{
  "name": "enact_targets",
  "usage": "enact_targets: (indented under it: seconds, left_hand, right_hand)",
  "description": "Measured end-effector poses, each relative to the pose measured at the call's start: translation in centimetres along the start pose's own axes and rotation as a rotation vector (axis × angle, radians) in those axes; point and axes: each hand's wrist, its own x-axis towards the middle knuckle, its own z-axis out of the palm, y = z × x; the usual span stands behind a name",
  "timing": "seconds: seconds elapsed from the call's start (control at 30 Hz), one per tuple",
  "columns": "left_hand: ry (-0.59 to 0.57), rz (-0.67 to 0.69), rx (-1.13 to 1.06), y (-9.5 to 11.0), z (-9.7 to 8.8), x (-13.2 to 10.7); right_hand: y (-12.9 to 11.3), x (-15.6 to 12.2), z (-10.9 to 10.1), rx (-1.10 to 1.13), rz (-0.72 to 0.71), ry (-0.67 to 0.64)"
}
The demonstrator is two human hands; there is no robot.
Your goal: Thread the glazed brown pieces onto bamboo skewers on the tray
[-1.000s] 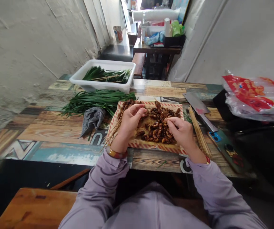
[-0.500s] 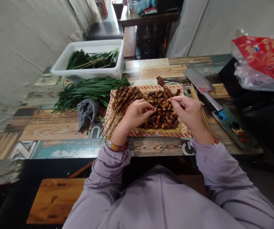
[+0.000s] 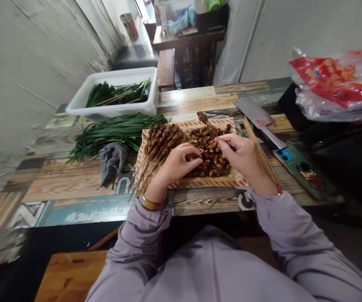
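A heap of glossy brown curled food pieces (image 3: pixel 214 161) lies on a tray lined with red-striped paper (image 3: pixel 196 182). Over the heap's left side is my left hand (image 3: pixel 182 162), thumb and fingers pinched together; what they hold is hidden. My right hand (image 3: pixel 239 152) pinches at a brown piece in the upper right of the heap. Bamboo skewers loaded with the same brown pieces (image 3: pixel 163 136) rest on the tray's left part, their bare ends pointing toward me. A bigger brown piece (image 3: pixel 202 117) sits at the tray's far edge.
Bare bamboo skewers (image 3: pixel 261 155) lie right of the tray, beside a cleaver (image 3: pixel 256 114) and a phone (image 3: pixel 306 170). Green chives (image 3: pixel 111 132), a grey cloth (image 3: pixel 113 159) and a white plastic tub (image 3: pixel 111 111) are left. A red-and-clear plastic bag (image 3: pixel 338 84) stands far right.
The view has tilted up slightly, so the table sits lower in the picture. My right hand has come slightly left over the heap; my left hand stays nearly in place.
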Motion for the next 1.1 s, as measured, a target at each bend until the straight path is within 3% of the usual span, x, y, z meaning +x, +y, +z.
enact_targets:
  seconds: [0.13,0.3,0.93,1.1]
  left_hand:
    - [0.158,-0.197,-0.487,0.74,-0.62,-0.14]
    - [0.308,-0.298,-0.924,0.68,-0.76,0.08]
    - [0.393,-0.275,-1.137,0.00,-0.60,0.27]
    - [0.320,-0.269,-1.120,0.53,-0.75,0.12]
  right_hand:
    - [0.17,0.03,0.11,0.100,0.040,-0.029]
    - [0.03,-0.06,0.11,0.234,0.088,-0.106]
    - [-0.21,-0.49,0.45,0.326,0.180,-0.181]
    - [-0.17,-0.50,0.57,0.324,0.179,-0.193]
